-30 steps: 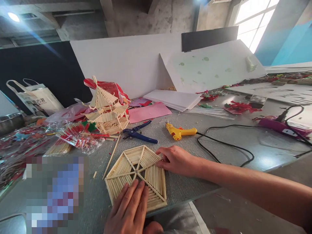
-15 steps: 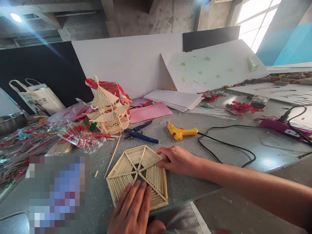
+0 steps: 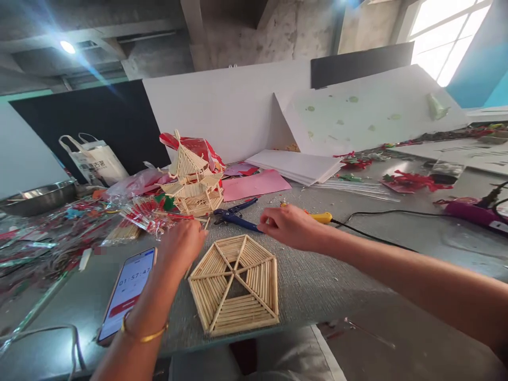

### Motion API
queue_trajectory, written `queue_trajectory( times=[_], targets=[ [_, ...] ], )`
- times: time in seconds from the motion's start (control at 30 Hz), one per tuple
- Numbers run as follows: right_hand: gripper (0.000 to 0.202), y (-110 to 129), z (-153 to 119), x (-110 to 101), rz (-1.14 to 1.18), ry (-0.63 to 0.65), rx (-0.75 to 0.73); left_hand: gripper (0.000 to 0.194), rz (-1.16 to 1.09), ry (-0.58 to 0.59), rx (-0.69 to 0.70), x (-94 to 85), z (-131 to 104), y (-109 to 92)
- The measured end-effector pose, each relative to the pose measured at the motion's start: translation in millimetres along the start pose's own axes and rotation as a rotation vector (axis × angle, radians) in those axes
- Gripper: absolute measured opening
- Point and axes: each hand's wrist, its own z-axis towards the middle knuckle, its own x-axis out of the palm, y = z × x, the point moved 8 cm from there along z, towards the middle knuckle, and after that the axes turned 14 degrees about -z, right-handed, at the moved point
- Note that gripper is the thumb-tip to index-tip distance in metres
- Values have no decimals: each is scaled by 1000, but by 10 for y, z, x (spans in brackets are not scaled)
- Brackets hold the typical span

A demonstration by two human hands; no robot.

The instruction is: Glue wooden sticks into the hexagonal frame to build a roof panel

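Observation:
A flat wooden-stick panel with radiating spokes [image 3: 234,309] lies untouched near the table's front edge. My left hand [image 3: 184,241] is closed over a thin loose stick [image 3: 207,223] beyond the panel's left side; whether its fingers grip it is hidden. Fingers curled, my right hand [image 3: 283,225] hovers by the handle end of the blue cutters [image 3: 238,218]; what is between its fingertips, if anything, cannot be made out. Behind that hand, the yellow glue gun [image 3: 320,217] is partly covered. A small pagoda of sticks [image 3: 194,185] stands at the back.
A phone showing a timer [image 3: 129,291] lies left of the panel. Plastic-wrapped bundles [image 3: 146,216] and a metal bowl [image 3: 37,197] fill the left. Behind are pink paper [image 3: 256,185] and white boards [image 3: 293,164]. A black cord [image 3: 381,241] runs right to a purple power strip [image 3: 472,212].
Both hands have left the panel. My left hand has moved forward and left to the loose stick; my right hand has moved up toward the cutters and glue gun. The view has shifted left.

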Motion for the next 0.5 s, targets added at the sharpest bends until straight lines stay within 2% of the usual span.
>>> queue_trajectory(
  times=[0.03, 0.1, 0.23, 0.33, 0.37, 0.43, 0.47, 0.5],
  targets=[
    [18, 11, 57, -60, -9, -21, 1, 28, 15, 89, -65, 90, 88, 66],
    [18, 15, 160, -90, -35, -44, 2, 26, 20, 116, -107, 178, 206, 126],
    [18, -102, 303, 125, -74, -34, 18, 19, 2, 162, -142, 355, 268, 254],
    [18, -257, 332, 274, -83, -50, 34, 20, -18, 159, -155, 331, 231, 325],
    [18, -295, 322, 261, -91, -97, 31, 21, -22, 139, -156, 282, 208, 318],
    [22, -303, 255, 119, -111, -275, -12, 24, -25, 75, -118, 155, 146, 207],
    [27, -257, 193, 14, -120, -387, -69, 24, -30, 42, -71, 97, 106, 97],
    [31, -181, 117, -85, -123, -491, -148, 23, -34, -7, 39, 34, 59, -78]
  ],
)
